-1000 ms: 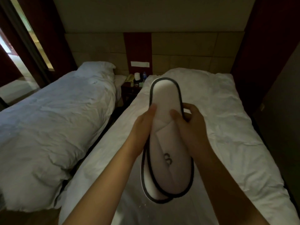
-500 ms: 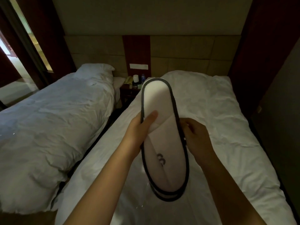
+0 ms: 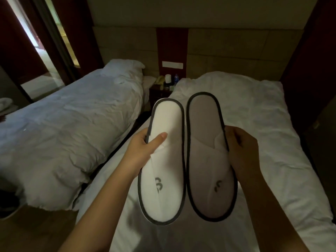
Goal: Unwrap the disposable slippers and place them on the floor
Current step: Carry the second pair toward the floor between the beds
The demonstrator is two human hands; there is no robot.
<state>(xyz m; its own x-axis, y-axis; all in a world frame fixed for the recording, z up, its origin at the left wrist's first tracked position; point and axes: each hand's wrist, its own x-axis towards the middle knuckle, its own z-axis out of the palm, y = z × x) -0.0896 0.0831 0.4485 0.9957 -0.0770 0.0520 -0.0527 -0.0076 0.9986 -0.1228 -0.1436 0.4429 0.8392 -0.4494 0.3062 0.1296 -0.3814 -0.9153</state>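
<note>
Holding two flat white fabric slippers with dark grey piping side by side above the white-sheeted bed (image 3: 263,113), toes toward the near edge. Gripping the brighter left slipper (image 3: 164,160) at its outer edge with the left hand (image 3: 143,150), thumb pressing on top, fingers curling underneath. Clasping the shadowed right slipper (image 3: 209,155) at its outer edge with the right hand (image 3: 241,148), fingers wrapped around the rim. Showing no wrapper on either slipper, so unwrapping looks finished. Remaining, by judgement: lowering both onto the floor, likely beside the bed's left edge.
</note>
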